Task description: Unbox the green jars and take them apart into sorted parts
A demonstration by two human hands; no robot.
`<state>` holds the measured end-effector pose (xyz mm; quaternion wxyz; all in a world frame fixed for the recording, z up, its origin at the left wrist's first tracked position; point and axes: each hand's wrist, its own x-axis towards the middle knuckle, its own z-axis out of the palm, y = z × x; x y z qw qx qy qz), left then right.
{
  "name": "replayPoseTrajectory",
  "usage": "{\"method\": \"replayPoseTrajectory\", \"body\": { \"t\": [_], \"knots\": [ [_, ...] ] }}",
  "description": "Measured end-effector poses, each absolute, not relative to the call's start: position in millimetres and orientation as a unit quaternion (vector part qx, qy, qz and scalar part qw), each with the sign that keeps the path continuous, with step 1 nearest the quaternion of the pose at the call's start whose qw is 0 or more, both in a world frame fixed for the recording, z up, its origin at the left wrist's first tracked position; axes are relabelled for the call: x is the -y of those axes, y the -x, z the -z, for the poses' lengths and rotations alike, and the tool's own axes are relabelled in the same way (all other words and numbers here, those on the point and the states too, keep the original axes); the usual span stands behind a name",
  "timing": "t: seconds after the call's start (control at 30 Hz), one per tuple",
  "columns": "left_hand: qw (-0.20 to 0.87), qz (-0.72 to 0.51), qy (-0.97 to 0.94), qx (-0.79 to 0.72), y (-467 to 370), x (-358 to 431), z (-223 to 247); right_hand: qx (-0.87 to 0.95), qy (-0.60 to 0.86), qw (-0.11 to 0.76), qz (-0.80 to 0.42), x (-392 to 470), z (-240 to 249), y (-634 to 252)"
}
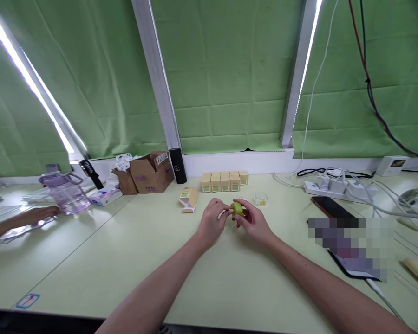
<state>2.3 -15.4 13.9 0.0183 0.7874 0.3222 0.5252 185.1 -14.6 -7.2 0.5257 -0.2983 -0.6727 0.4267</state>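
Note:
Between my hands, above the table, is a small, glossy green round object (237, 208) whose exact kind I cannot tell. My right hand (254, 222) grips it from the right with thumb and fingertips. My left hand (212, 220) is closed in a pinch at its left side, where a thin yellowish bit shows by the fingertips; what is pinched is too small to make out. Just beyond the right hand sits a small clear plastic container (260, 199) with something yellow in it. An opened small cardboard box (188, 199) lies to the left.
Several small tan boxes (225, 181) stand in a row behind my hands. A black cylinder (178, 166) and a carton (152, 174) are back left. Phones (330, 207), a power strip (344, 191) and cables lie right. At far left, another person's hand (42, 215) is near a purple jug (65, 195).

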Motion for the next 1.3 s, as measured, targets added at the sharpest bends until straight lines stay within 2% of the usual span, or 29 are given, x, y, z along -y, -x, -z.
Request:
{"method": "replayPoseTrajectory", "body": {
  "t": [0.17, 0.4, 0.67, 1.13, 1.3],
  "knots": [
    [0.035, -0.500, -0.793, -0.345, -5, 20, -17, 0.649, 0.290, 0.556, -0.431, 9, 4, -185],
    [0.082, -0.469, -0.785, -0.396, -3, 22, -16, 0.694, 0.338, 0.585, -0.249, 2, 8, -193],
    [0.138, -0.463, -0.775, -0.408, -5, 21, -15, 0.782, 0.309, 0.532, -0.097, 10, 3, -193],
    [0.118, -0.494, -0.763, -0.400, -6, 20, -15, 0.815, 0.281, 0.506, -0.031, 15, -1, -197],
    [0.076, -0.486, -0.779, -0.389, -5, 20, -15, 0.805, 0.290, 0.517, 0.028, 18, -8, -198]
  ]
}}
